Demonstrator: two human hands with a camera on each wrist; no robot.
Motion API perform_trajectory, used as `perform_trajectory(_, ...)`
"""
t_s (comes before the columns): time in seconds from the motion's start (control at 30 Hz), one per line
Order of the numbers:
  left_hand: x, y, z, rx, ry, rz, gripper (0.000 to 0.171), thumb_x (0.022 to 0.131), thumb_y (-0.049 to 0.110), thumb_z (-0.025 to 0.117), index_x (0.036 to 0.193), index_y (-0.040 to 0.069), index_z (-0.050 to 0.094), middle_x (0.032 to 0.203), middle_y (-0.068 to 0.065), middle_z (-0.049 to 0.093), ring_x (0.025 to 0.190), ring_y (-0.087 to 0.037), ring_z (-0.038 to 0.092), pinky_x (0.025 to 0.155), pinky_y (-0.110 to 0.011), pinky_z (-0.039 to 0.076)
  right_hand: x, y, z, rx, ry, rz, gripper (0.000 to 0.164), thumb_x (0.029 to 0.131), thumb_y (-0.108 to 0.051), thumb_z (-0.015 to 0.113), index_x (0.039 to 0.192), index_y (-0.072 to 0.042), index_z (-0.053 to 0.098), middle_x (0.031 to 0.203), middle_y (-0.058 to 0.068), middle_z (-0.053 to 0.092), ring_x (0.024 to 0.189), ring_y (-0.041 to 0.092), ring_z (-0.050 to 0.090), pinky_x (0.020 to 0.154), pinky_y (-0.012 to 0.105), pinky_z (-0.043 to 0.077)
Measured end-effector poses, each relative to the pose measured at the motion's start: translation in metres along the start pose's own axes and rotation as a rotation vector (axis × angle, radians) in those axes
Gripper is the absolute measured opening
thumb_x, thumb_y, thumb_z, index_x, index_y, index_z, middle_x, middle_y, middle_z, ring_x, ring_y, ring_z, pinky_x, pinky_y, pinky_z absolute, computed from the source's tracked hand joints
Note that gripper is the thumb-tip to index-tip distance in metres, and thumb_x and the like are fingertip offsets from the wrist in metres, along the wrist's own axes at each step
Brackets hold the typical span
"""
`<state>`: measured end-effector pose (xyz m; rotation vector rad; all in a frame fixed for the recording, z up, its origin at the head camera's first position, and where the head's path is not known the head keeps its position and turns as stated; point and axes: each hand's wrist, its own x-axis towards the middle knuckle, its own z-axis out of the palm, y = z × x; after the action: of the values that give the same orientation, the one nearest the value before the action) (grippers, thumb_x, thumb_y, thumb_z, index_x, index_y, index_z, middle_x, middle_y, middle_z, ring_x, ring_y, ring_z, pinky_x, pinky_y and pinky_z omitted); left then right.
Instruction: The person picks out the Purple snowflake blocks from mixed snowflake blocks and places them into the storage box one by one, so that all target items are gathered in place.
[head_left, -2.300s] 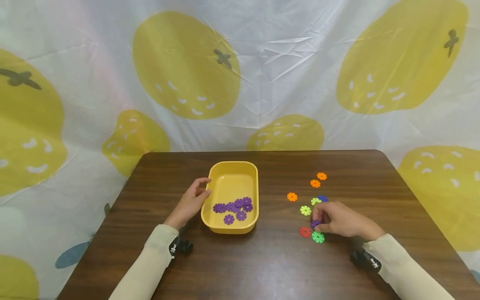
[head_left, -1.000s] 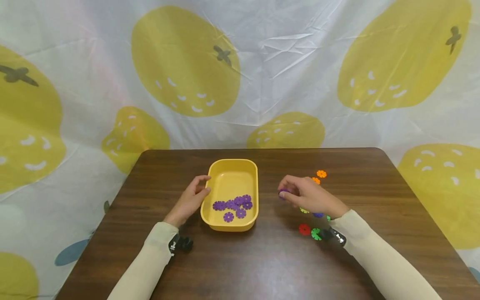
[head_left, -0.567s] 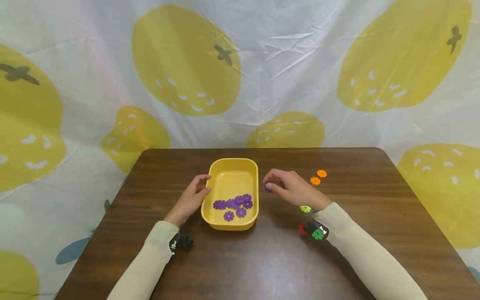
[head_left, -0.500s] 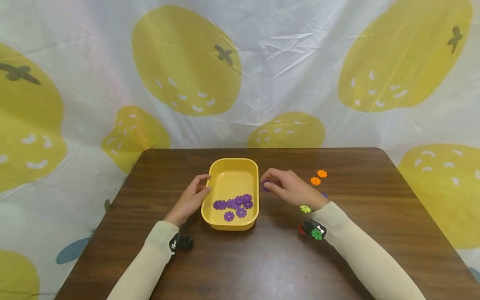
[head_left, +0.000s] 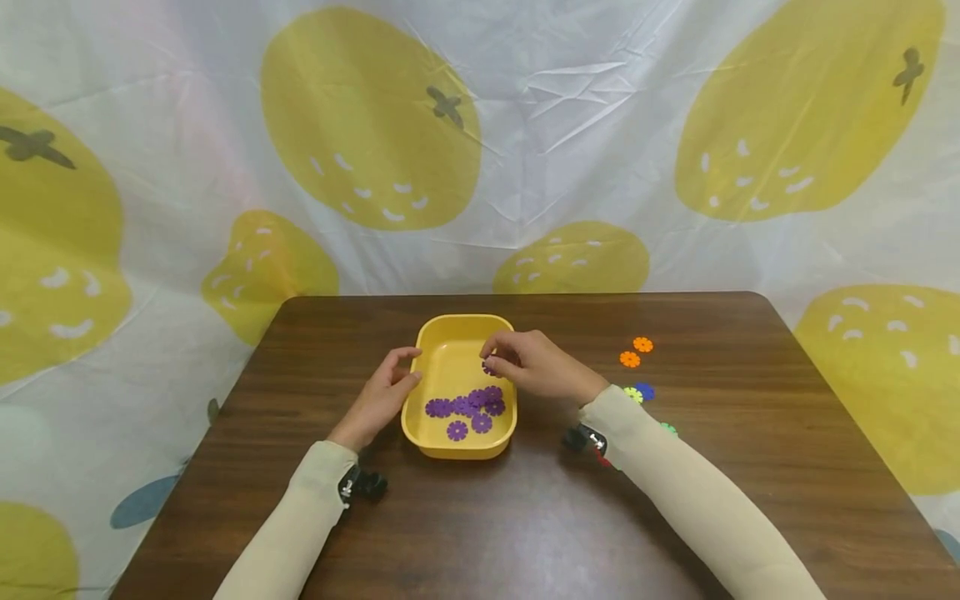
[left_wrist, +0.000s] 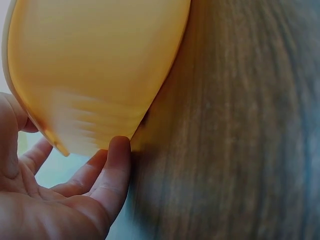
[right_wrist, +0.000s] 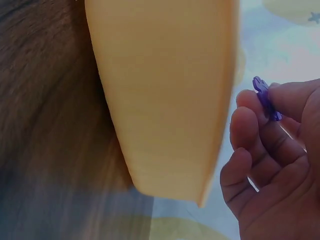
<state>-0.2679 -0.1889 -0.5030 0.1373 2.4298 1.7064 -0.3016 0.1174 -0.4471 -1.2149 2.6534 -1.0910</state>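
Observation:
A yellow plastic tray [head_left: 452,358] stands on the table with several purple snowflake discs [head_left: 482,423] gathered in its near half. My left hand [head_left: 375,404] rests at the tray's left side, fingertips at the rim and outer wall; the left wrist view shows its fingers [left_wrist: 119,155] loosely extended against that wall. Over the tray's right rim, my right hand [head_left: 543,367] pinches one more purple snowflake disc [right_wrist: 267,100] between thumb and fingertips, above the discs inside. Part of the right rim is hidden behind this hand.
Right of the tray lie orange discs [head_left: 630,359], a blue disc [head_left: 645,392] and a yellow-green disc [head_left: 634,395]. Green and red discs are partly hidden under the right sleeve [head_left: 675,467]. A fruit-print cloth [head_left: 517,167] hangs behind the brown table [head_left: 465,525].
My right hand has picked up a purple disc from the loose pieces on the right and carried it left, over the tray's right rim. The left hand has stayed at the tray.

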Motion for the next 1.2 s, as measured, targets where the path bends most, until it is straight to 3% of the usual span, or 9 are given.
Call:
perform_trajectory(0.27, -0.001, 0.0, -0.002, 0.02, -0.002, -0.025, 0.044, 0.109, 0.033, 0.057, 0.151, 0.03, 0.045, 0.131, -0.019, 0.063, 0.111, -0.029, 0.066, 0.09, -0.034, 0.056, 0.019, -0.005, 0.015, -0.026, 0.024, -0.04, 0.009, 0.105, -0.023, 0.068, 0.11, -0.016, 0.072, 0.086, -0.005, 0.073, 0.072, 0.007, 0.062, 0.066, 0.026, 0.055)
perform_trajectory(0.47, -0.001, 0.0, -0.002, 0.012, -0.007, -0.026, 0.044, 0.11, 0.031, 0.056, 0.153, 0.029, 0.045, 0.132, -0.019, 0.063, 0.112, -0.029, 0.066, 0.091, -0.035, 0.056, 0.027, -0.006, 0.025, -0.017, -0.031, -0.046, 0.008, 0.104, -0.021, 0.068, 0.109, -0.015, 0.071, 0.089, -0.006, 0.075, 0.073, 0.004, 0.065, 0.069, 0.024, 0.055)
perform_trajectory(0.77, 0.0, -0.001, -0.002, 0.012, -0.009, -0.025, 0.045, 0.11, 0.033, 0.056, 0.152, 0.029, 0.044, 0.132, -0.019, 0.062, 0.112, -0.028, 0.066, 0.091, -0.034, 0.056, 0.027, -0.005, 0.03, -0.069, -0.059, -0.023, 0.018, 0.102, -0.021, 0.071, 0.115, -0.009, 0.073, 0.086, -0.005, 0.073, 0.071, 0.005, 0.063, 0.068, 0.024, 0.055)
perform_trajectory(1.2, -0.001, -0.001, -0.001, 0.004, -0.008, -0.016, 0.045, 0.109, 0.032, 0.057, 0.152, 0.029, 0.045, 0.131, -0.019, 0.064, 0.112, -0.028, 0.066, 0.09, -0.033, 0.056, 0.026, -0.002, 0.028, -0.069, -0.033, -0.052, 0.009, 0.101, -0.02, 0.071, 0.107, -0.014, 0.073, 0.084, -0.006, 0.073, 0.074, 0.005, 0.064, 0.07, 0.024, 0.056)
